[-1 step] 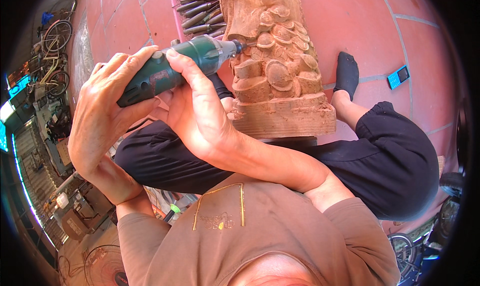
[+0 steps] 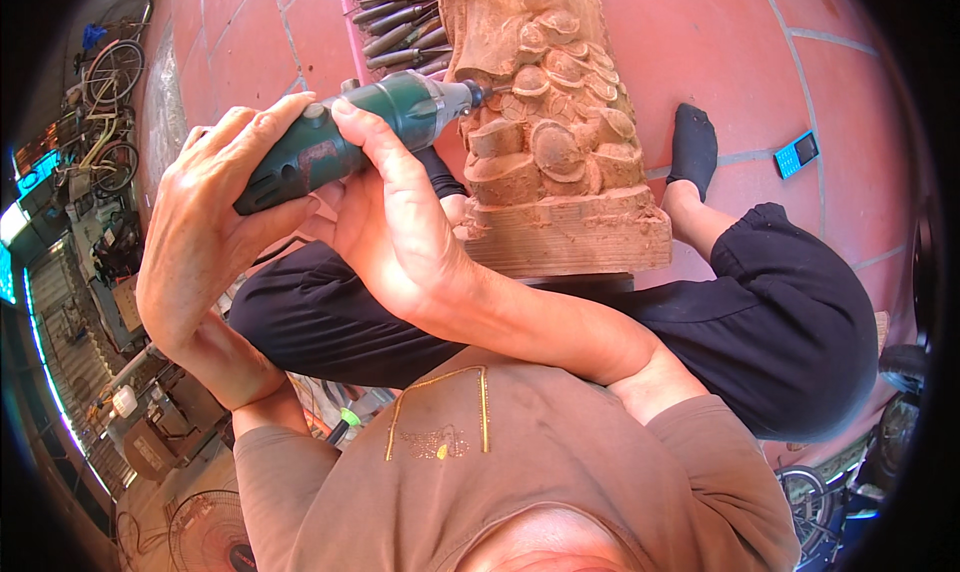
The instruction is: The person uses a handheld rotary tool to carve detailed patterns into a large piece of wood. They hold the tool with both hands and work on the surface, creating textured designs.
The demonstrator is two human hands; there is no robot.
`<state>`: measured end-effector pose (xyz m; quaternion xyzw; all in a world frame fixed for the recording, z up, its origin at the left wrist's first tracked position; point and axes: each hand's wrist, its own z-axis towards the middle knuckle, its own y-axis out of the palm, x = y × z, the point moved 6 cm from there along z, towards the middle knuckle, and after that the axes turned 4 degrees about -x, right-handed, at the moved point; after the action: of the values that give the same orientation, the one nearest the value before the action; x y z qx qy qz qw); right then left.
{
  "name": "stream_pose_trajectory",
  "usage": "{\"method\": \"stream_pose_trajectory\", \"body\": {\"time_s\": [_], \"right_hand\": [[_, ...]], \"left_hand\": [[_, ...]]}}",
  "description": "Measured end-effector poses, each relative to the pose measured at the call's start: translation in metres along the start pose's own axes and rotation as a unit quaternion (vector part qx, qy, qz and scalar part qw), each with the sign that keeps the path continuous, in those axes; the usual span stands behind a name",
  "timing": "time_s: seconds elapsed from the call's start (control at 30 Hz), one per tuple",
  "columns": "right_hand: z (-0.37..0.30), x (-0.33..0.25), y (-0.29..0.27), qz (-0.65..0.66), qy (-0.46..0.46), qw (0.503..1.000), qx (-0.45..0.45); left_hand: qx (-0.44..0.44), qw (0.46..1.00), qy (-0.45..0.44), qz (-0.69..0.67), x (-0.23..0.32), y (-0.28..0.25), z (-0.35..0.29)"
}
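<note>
A dark green rotary tool [image 2: 400, 107] with a grey nose slants up to the right, held between both my hands. My left hand [image 2: 195, 207] is wrapped round its rear end. My right hand [image 2: 400, 197] grips its middle, thumb along the top and fingers hidden beneath. The thin bit at its nose reaches the left side of a brown wood carving [image 2: 555, 152] covered in rounded, coin-like shapes; whether the tip touches is too small to tell. The carving stands between my legs on a squared wooden base, with sawdust over its surface.
Several dark-handled carving tools [image 2: 400, 22] lie in a pink tray beyond the rotary tool. A blue phone [image 2: 797, 156] rests on the red tiles [image 2: 720, 32] at the right, near my socked foot [image 2: 694, 147]. Bicycles [image 2: 112, 77] and a fan [image 2: 210, 532] stand at the left.
</note>
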<state>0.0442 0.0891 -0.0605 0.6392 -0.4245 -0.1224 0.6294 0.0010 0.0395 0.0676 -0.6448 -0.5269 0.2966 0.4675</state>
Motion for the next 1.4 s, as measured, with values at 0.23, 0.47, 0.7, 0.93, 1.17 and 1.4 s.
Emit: {"method": "stream_pose_trajectory", "body": {"time_s": [0.23, 0.47, 0.7, 0.93, 1.17, 1.4], "right_hand": [[-0.002, -0.008, 0.009, -0.009, -0.015, 1.000, 0.016], [-0.002, -0.018, 0.005, -0.012, -0.034, 0.999, 0.017], [-0.003, -0.027, 0.008, -0.020, -0.054, 0.998, 0.014], [-0.002, -0.028, 0.005, -0.010, -0.053, 0.999, 0.004], [-0.004, -0.025, 0.006, -0.009, -0.050, 0.999, 0.015], [-0.002, -0.019, 0.007, -0.008, -0.035, 0.999, 0.013]], "left_hand": [[0.024, 0.999, 0.032, 0.005, 0.002, -0.003, 0.005], [0.011, 0.999, 0.037, 0.002, 0.005, 0.000, 0.017], [-0.001, 0.999, 0.034, -0.002, 0.009, 0.000, 0.024], [-0.008, 1.000, 0.027, 0.008, 0.011, 0.000, 0.026], [-0.008, 1.000, 0.029, 0.002, 0.010, 0.000, 0.022], [-0.008, 1.000, 0.023, -0.002, 0.007, -0.001, 0.018]]}}
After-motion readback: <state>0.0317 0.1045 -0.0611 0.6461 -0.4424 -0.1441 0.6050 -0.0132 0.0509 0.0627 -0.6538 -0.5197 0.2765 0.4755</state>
